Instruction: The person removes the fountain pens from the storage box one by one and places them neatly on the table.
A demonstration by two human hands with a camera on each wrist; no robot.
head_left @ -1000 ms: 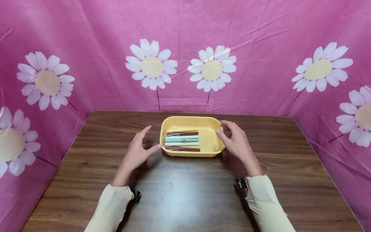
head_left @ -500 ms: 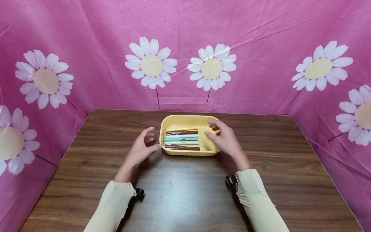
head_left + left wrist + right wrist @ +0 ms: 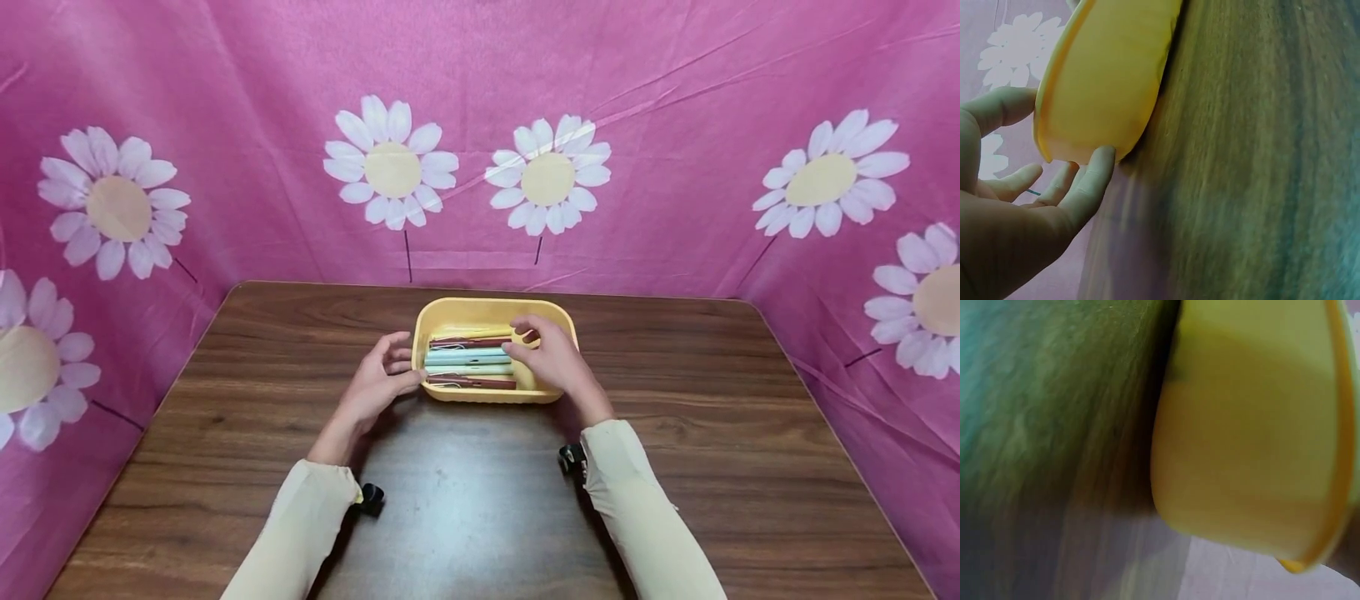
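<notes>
Right hand (image 3: 553, 358) had shifted inward over the tray (image 3: 487, 397), loosely spread; pens (image 3: 465, 361) lay between the hands, judged within reach, contact unclear. Left hand (image 3: 369, 387), also spread, touched the tray.

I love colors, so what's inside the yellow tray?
Inside the yellow tray lie pens, dark red, light blue and pale green, plus something yellow. The right hand hides some of its floor.

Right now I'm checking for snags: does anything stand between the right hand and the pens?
Nothing visible does. The right hand is over the right side of the yellow tray, its thumb near the right ends of the pens; whether it touches them, I cannot tell.
</notes>
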